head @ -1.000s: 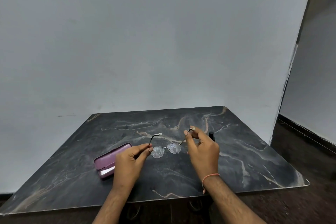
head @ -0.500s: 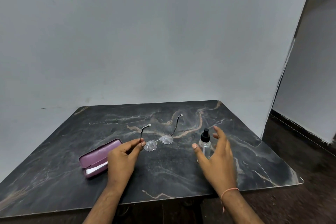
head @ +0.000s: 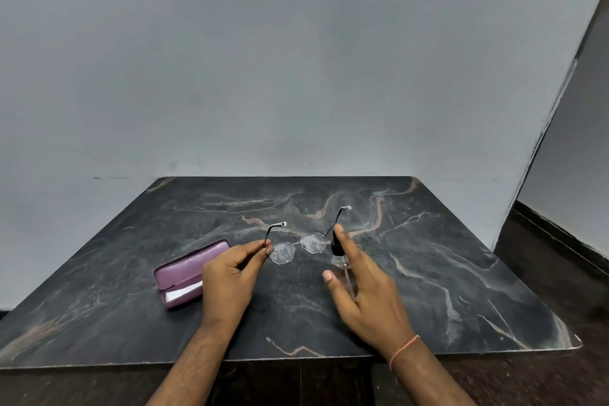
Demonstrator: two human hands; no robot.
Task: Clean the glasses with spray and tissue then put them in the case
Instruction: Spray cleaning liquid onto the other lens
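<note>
Thin metal-framed glasses (head: 298, 245) hang just above the dark marble table (head: 445, 257), arms open and pointing away from me. My left hand (head: 227, 277) pinches the left arm near its hinge. Small droplets speckle both lenses. My right hand (head: 372, 300) grips a small clear spray bottle (head: 342, 269) with a black nozzle, index finger on top of the nozzle, which sits just right of the right lens. A pink glasses case (head: 188, 270) lies open left of my left hand, with white tissue (head: 183, 292) inside it.
The table stands against a plain grey wall. A wall corner and dark floor lie to the right. The table's front edge runs just under my forearms.
My right hand let go of the glasses' right arm, reached to the spray bottle on the right, and now grips it beside the lenses. My left hand kept hold of the glasses.
</note>
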